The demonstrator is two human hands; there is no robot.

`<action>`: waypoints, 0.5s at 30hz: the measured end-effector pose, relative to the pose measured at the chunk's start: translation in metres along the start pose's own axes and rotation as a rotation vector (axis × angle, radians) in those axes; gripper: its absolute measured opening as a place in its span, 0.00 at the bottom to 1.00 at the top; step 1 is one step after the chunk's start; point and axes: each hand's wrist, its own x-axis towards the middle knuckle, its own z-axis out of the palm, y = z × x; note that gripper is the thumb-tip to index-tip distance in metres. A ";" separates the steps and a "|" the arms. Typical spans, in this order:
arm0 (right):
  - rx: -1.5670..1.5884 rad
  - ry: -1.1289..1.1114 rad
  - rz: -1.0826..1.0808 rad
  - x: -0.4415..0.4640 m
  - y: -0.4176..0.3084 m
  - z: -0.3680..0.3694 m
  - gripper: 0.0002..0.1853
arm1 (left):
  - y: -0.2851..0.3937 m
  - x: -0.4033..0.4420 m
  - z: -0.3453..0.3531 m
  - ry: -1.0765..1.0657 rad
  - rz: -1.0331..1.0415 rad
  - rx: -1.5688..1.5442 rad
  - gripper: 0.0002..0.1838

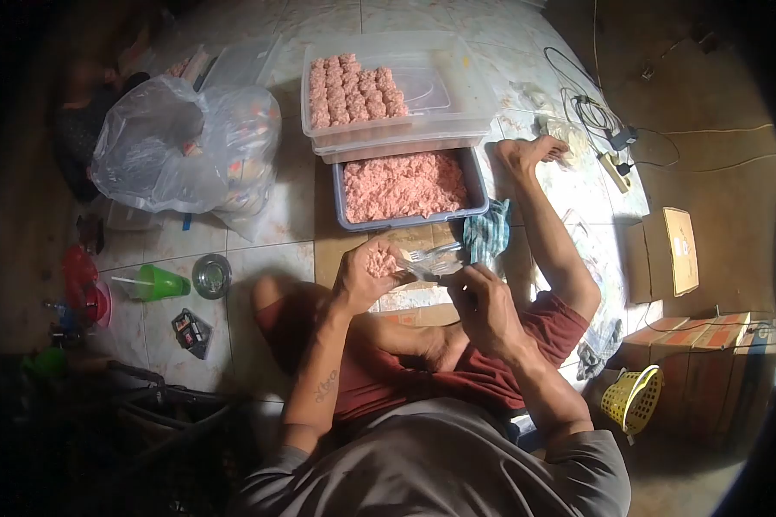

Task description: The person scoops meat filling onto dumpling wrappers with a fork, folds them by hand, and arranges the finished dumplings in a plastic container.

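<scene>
My left hand point(360, 280) cups a lump of pink minced mixture point(381, 261), its fingers curled around it. From the other side, my right hand point(489, 306) grips a slim metal utensil point(417, 270) whose tip is at the left fingers; whether it is a spoon or a knife I cannot tell. Just beyond the hands, a fork point(431, 252) lies on cardboard. A blue-grey tub point(340, 191) full of the same mixture stands ahead. Behind it, a clear plastic box point(457, 112) holds rows of shaped pink pieces point(349, 90) on its left side.
A checked cloth point(489, 233) lies by the tub's right corner. Plastic bags point(181, 146), a green cup point(164, 283) and a glass ashtray point(212, 276) are at left. Cables, a power strip point(616, 172), cardboard boxes point(690, 345) and a yellow basket point(631, 400) are at right.
</scene>
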 end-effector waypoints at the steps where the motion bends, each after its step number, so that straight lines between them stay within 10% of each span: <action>1: -0.001 0.004 0.006 -0.001 0.001 0.002 0.07 | -0.001 -0.001 0.003 0.038 0.034 -0.152 0.16; 10: -0.046 0.080 -0.068 0.012 0.004 0.031 0.07 | -0.010 -0.004 0.010 0.050 -0.070 0.544 0.19; 15: 0.097 0.243 -0.053 0.061 0.039 0.058 0.05 | -0.012 -0.015 0.003 -0.056 0.028 0.088 0.27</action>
